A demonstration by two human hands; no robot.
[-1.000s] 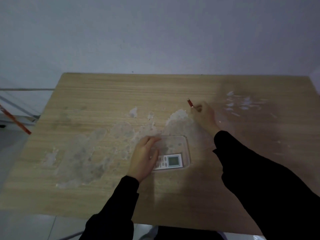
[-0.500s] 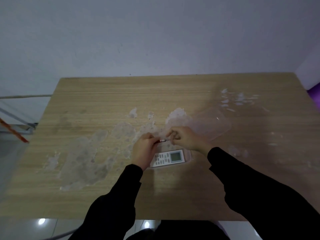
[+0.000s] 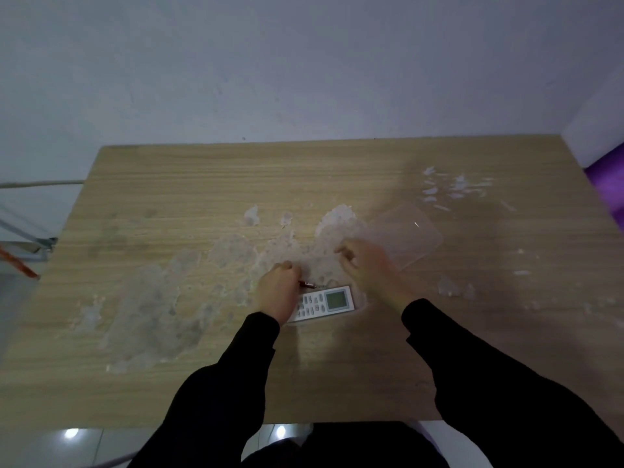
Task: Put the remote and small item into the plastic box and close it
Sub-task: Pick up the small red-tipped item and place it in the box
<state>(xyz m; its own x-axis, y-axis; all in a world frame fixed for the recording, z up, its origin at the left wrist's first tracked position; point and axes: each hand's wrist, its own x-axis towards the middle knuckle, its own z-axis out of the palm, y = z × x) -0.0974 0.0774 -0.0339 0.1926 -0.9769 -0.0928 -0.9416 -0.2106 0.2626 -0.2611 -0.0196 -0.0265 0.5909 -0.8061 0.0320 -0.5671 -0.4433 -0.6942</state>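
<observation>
- Two items are sitting within the outline of the clear plastic box (image 3: 359, 300): the remote (image 3: 322, 303) is lying flat, display end toward the person's right, and the small item (image 3: 307, 283) is lying just beyond its far edge, by the left fingers
- Judged step: the loading stage is finishing, and the closing stage is not yet begun
- Left hand (image 3: 277, 292) is curling beside the keypad end of the remote; whether the fingers are pinching the small item or merely resting by it cannot be told, since the contact point is too small to resolve
- Right hand (image 3: 366, 268) is blurring with motion, fingers loosely spread and holding nothing, reaching toward the lid (image 3: 405, 239)
- Lid is lying on the table (image 3: 169, 204) beyond and to the right of the box, apart from it
- Next move, as a judgement: it is calling for a grip on the lid rim, alignment of its rounded corners over the box, and even pressure around the edge
- Materials: box and lid are appearing as thin, transparent, faintly glossy plastic with rounded rectangular outlines, and their edges are nearly vanishing against the table
- Remote is appearing as a white, rigid slab with a greenish display and rows of small buttons
- Small item is appearing as a slim cylinder, red with a metallic tip
- Table surface is showing pale wood-grain laminate, with whitish patches peeling across the centre
</observation>
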